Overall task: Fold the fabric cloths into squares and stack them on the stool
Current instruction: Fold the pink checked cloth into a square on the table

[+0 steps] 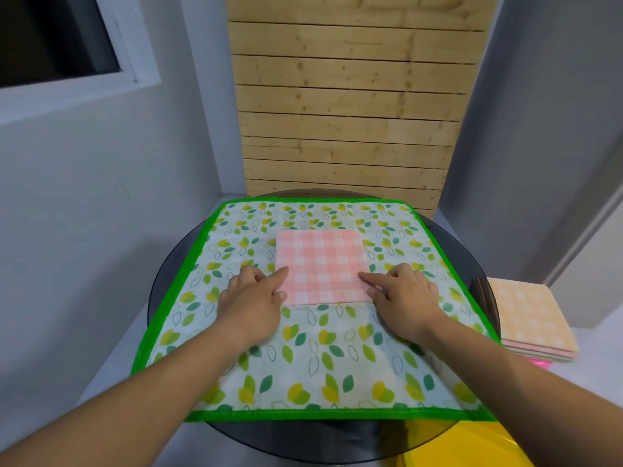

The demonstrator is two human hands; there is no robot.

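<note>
A pink checked cloth (322,261), folded into a square, lies flat in the middle of a leaf-patterned mat with a green border (303,352). My left hand (251,299) rests at the cloth's near left corner, its index finger stretched onto the left edge and the other fingers curled. My right hand (403,294) mirrors it at the near right corner, its index finger pressing the cloth's right side. A stack of folded checked cloths (531,315), orange on top, sits on a pink stool (541,364) low at the right.
The mat covers a round dark glass table (337,443). A wooden slatted panel (350,106) stands behind it between grey walls. A window (60,45) is at upper left. Something yellow (462,446) lies under the table's near right edge.
</note>
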